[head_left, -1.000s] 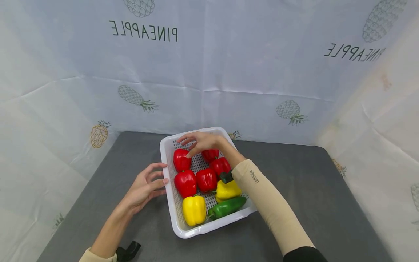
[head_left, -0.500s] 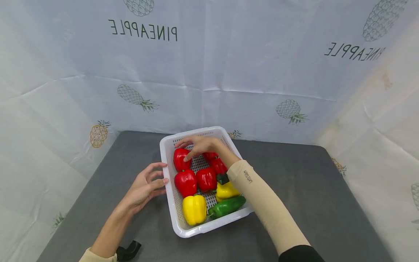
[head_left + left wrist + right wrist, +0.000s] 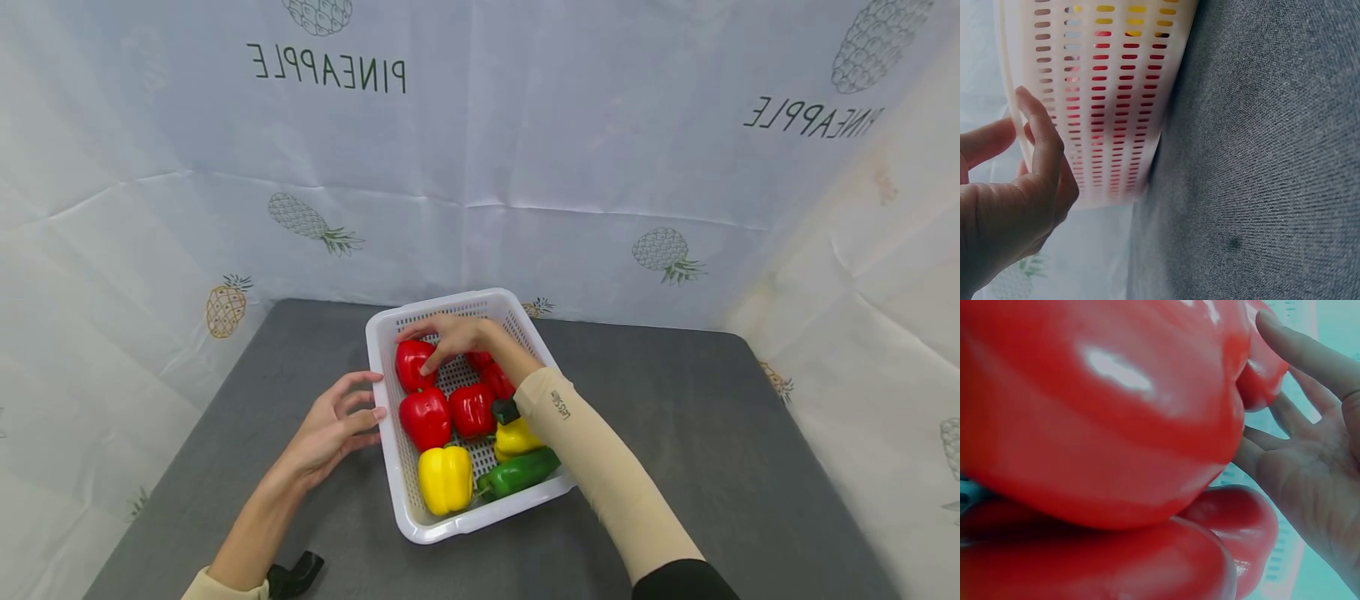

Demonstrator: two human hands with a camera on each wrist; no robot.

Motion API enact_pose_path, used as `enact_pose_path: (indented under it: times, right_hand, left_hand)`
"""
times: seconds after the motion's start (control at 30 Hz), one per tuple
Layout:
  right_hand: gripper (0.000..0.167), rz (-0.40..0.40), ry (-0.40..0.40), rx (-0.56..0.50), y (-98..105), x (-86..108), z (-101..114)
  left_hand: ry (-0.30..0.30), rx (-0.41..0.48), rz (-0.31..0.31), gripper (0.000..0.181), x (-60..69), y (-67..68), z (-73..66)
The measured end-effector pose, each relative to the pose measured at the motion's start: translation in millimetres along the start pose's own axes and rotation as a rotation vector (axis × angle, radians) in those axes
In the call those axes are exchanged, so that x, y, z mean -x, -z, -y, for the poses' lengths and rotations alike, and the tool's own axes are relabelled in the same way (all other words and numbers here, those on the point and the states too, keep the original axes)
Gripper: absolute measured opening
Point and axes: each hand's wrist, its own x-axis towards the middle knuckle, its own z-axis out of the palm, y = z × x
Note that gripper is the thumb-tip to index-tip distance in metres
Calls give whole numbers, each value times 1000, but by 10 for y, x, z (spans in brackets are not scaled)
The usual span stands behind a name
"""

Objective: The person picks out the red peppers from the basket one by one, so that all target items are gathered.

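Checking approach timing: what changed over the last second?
The right hand lowered and moved left; its fingers and thumb are now around the rear-left red bell pepper. Unchanged: left hand at the white plastic basket rim, other peppers.

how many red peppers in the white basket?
5 visible: one red pepper at the right hand, one just nearer the wearer, one to its right, a fourth and fifth partly hidden by the right forearm. More may be hidden there.
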Motion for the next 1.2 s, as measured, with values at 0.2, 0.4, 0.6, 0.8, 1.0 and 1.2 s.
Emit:
enact_pose_path:
  times: [0.2,0.4,0.6,0.8,1.0,1.2]
  right_hand:
    - [76,-7,-6,19,-14,6,5]
    - [77,4,4,12,-25,0,8]
    - [76,-5,1,17,-29,6,8]
    - [76,-9,3,49,-39,1,9]
    - [75,-16,0,59,-35,-3,-3]
    - [73,-18,16,65,18,14,-14]
  left_hand:
    - [-1,0,5,68,-2,0,1]
    - [0,7,8,68,-4,8,-1]
    - [-5,13,14,67,-3,12,-5]
    - [-8,10,10,67,2,12,3]
    - [-4,9,5,67,4,8,11]
    - [-11,14,11,67,5,11,21]
